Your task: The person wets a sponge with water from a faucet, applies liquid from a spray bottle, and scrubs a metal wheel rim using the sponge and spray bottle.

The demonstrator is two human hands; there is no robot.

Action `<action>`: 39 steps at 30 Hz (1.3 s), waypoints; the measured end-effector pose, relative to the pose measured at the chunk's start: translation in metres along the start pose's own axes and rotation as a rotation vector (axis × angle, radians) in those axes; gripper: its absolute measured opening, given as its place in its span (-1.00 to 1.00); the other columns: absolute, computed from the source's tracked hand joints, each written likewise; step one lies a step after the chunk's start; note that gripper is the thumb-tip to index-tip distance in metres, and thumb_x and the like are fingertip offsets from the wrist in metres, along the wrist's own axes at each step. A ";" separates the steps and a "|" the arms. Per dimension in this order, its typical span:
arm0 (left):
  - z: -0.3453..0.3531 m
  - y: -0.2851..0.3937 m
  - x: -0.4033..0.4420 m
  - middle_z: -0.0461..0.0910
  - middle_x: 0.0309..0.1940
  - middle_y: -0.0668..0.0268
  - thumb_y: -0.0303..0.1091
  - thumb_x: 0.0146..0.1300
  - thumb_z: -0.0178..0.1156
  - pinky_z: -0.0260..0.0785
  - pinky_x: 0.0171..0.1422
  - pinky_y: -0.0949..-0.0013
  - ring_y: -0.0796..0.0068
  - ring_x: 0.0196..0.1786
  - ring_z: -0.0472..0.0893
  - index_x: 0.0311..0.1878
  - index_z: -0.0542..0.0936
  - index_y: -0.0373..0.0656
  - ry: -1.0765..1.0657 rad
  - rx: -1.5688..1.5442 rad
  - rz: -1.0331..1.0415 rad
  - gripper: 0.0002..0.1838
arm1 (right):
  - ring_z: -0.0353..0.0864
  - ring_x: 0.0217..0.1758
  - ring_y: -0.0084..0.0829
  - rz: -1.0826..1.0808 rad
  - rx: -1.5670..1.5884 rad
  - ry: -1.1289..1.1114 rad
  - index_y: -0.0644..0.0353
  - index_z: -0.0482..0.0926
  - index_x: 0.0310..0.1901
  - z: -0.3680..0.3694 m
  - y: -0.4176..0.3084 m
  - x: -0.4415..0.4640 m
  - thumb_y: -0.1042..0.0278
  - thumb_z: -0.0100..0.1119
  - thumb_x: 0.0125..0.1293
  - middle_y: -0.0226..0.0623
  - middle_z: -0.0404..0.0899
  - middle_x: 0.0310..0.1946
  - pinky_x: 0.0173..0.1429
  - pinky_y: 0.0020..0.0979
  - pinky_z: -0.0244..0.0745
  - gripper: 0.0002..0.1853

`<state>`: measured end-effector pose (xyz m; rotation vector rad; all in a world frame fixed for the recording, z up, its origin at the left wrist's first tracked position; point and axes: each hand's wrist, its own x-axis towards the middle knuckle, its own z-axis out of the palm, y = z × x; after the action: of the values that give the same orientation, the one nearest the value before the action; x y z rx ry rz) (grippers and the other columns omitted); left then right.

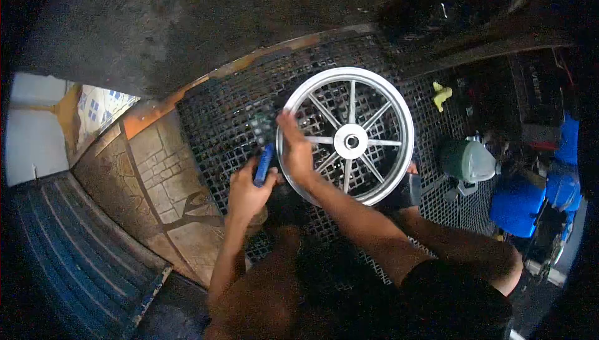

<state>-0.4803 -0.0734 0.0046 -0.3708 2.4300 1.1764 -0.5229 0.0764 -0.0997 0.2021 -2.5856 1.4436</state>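
Note:
A silver spoked wheel rim (405,112) with a round hub stands or lies over a black grid mat, facing me. My right hand (298,156) is on its left edge, gripping the rim with the thumb out of sight. Just left of the wheel, my left hand (247,191) is closed around a blue oblong brush (264,164). Its bristles cannot be made out. The brush is close to the rim, and I cannot tell whether they touch.
Beneath the wheel spreads the black grid mat (218,112). To the right are a yellow cloth (442,95), a greenish plastic jug (469,162) and a blue container (516,209). Patterned tiles (165,171) and a blue ribbed panel (81,259) lie left.

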 end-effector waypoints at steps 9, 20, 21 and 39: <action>-0.007 0.006 0.001 0.69 -0.38 0.16 -0.15 0.20 0.35 0.52 -0.14 0.22 0.16 -0.36 0.69 -0.06 0.63 -0.19 -0.027 -0.167 0.052 -0.65 | 0.22 0.53 -0.20 -0.029 -0.229 -0.501 0.23 0.28 0.41 -0.082 -0.013 -0.150 0.52 -0.13 0.34 -0.09 0.24 0.46 0.56 -0.29 0.16 -0.43; 0.012 0.029 -0.013 0.64 -0.05 -0.01 0.08 0.14 0.34 0.39 0.19 0.03 -0.12 0.06 0.54 0.01 0.62 -0.16 -0.213 0.156 0.167 -0.46 | 0.53 0.29 -0.14 -0.100 -0.400 -0.773 0.27 0.51 0.21 -0.271 0.053 -0.127 0.55 0.00 0.32 -0.03 0.53 0.21 0.35 -0.22 0.47 -0.59; 0.017 0.026 -0.013 0.64 -0.06 0.00 0.08 0.14 0.34 0.39 0.18 0.04 -0.12 0.04 0.54 0.02 0.61 -0.16 -0.192 0.157 0.199 -0.46 | 0.53 0.29 -0.13 -0.080 -0.409 -0.664 0.27 0.51 0.21 -0.271 0.050 -0.113 0.56 0.00 0.32 -0.01 0.53 0.21 0.35 -0.21 0.47 -0.59; 0.043 0.046 -0.015 0.66 -0.21 -0.01 -0.07 0.17 0.30 0.44 0.09 0.01 -0.13 -0.07 0.60 0.01 0.60 -0.18 -0.331 0.192 0.372 -0.56 | 0.17 0.55 -0.26 0.193 -0.253 -0.155 0.15 0.37 0.38 -0.175 0.063 -0.062 0.51 -0.26 0.45 -0.14 0.27 0.45 0.61 -0.26 0.00 -0.51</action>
<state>-0.4751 -0.0102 0.0188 0.3234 2.3422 1.0325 -0.4601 0.2601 -0.0752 0.0323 -2.9540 1.1799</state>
